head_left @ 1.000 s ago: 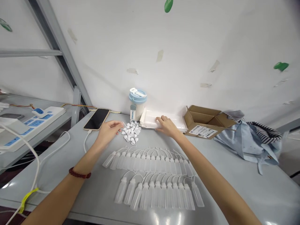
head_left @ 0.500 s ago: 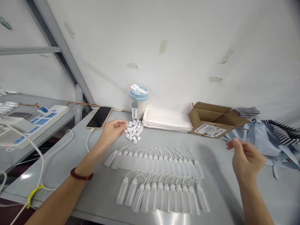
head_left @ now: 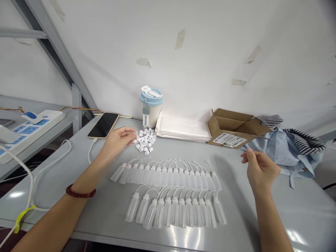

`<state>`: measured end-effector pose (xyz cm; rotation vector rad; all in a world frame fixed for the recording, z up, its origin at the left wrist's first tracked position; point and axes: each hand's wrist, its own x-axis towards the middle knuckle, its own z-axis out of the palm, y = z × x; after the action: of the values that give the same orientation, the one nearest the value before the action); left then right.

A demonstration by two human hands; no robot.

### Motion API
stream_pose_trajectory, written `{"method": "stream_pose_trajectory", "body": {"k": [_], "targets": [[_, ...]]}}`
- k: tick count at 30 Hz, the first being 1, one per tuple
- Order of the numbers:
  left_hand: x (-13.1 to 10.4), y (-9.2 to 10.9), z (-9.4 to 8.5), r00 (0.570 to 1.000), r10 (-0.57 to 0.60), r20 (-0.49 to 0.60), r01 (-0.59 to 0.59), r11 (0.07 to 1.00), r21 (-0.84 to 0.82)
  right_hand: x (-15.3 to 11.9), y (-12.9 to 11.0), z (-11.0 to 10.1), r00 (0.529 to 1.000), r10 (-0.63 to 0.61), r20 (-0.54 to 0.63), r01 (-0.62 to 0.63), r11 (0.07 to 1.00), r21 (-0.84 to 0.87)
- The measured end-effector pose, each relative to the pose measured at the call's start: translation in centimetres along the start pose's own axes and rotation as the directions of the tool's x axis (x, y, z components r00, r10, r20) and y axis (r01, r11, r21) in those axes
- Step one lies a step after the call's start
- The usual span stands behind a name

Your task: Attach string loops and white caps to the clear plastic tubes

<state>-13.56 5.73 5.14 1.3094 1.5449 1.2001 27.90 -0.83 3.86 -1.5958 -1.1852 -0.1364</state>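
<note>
Hovering at centre-left of the frame, the left hand (head_left: 119,140) has thumb and fingers nearly closed at the edge of a pile of small white caps (head_left: 144,141); whether a cap is pinched there cannot be told. The right hand (head_left: 262,170), at centre-right, is half curled and partly open, with nothing visible in its grasp. Translucent bottles with thin tubes lie in two rows, an upper row (head_left: 170,176) and a lower row (head_left: 175,212), across the lower centre. A careless sweep of the left fingers could scatter the loose caps; a lowered left wrist could disturb the nearest bottles, whose close-set tubes might snag one another.
</note>
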Motion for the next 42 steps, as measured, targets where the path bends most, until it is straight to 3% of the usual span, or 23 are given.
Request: {"method": "stream_pose_trajectory", "body": {"k": [21,31,37,42], "targets": [[-0.2,0.3,-0.6,0.999,0.038,-0.004,-0.038,0.998,0.052,-0.1,-0.5,-0.2,0.999,-0.034,-0.010,0.034,0.999,-0.001],[-0.5,1.1,-2.3,0.960,0.162,-0.227,-0.147,0.986,0.080,-0.4,-1.8,-0.6,0.984,-0.042,-0.174,0.059,0.994,0.091],[0.3,-0.2,-2.7,0.970,0.170,-0.174,-0.135,0.971,0.195,-0.5,-2.5,-0.2,0.989,-0.015,-0.147,0.030,0.994,0.105],[2.1,-2.5,-3.3,0.978,0.115,-0.173,-0.043,0.928,0.371,-0.8,-3.6,0.0,0.986,0.010,-0.167,0.020,0.984,0.174]]}}
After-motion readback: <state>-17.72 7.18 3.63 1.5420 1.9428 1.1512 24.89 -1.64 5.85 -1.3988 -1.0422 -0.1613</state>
